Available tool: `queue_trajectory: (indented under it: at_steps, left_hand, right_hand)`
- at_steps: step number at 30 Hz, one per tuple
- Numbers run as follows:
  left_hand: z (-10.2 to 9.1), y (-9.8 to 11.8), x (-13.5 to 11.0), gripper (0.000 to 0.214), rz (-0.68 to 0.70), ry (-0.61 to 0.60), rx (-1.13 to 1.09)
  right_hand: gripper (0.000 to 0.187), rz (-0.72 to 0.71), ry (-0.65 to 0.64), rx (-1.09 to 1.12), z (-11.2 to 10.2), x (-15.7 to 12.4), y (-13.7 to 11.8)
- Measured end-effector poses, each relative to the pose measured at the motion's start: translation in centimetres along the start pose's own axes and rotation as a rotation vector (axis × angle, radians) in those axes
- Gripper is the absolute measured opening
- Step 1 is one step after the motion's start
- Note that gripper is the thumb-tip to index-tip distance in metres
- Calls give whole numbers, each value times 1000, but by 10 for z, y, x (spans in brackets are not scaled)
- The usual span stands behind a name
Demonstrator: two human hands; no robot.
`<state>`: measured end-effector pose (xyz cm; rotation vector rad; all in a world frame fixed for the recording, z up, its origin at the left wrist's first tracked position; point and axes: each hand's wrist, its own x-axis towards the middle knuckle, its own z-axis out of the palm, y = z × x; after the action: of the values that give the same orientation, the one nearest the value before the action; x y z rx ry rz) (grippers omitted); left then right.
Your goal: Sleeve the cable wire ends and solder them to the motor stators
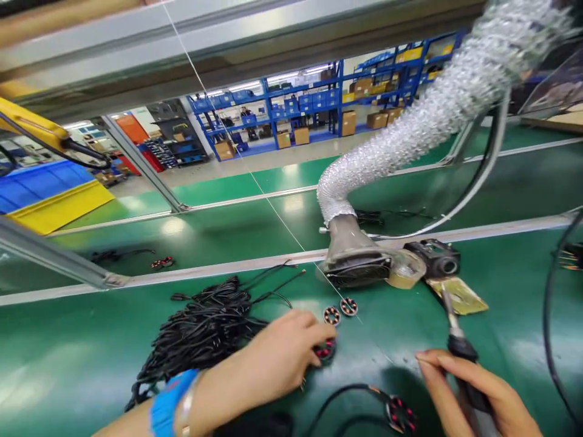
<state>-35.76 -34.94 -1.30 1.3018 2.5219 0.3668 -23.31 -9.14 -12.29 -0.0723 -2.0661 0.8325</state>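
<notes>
My left hand [282,352] reaches across the green bench and its fingers close on a small round wound stator [326,350]. Two more round stators [340,311] lie side by side just beyond it. My right hand [473,391] is wrapped round the black handle of a soldering iron [455,331], whose metal tip points up and away towards a yellowish pad [464,296]. Another stator with a black lead [399,414] lies between my two hands near the front edge.
A tangled bundle of black wires [204,331] lies left of my left hand. A silver flexible fume duct [410,133] ends in a nozzle [355,261] on the bench, beside a black soldering stand [435,258]. Blue shelving stands far behind.
</notes>
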Motion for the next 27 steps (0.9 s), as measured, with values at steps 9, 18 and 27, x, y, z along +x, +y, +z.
queue_trajectory:
  at_steps: [9,18,27]
  left_hand:
    - [44,73,20,22,-164,171,106]
    - [64,91,-35,36,-392,127,-54]
    - [66,35,-151,51,-633,-37,137]
  right_hand:
    - [30,-182,-180,197,-21,9,-8]
    - [25,-264,-362,300,-37,-8,-21]
    - [31,-282,-494,-123,-7,-59,-13]
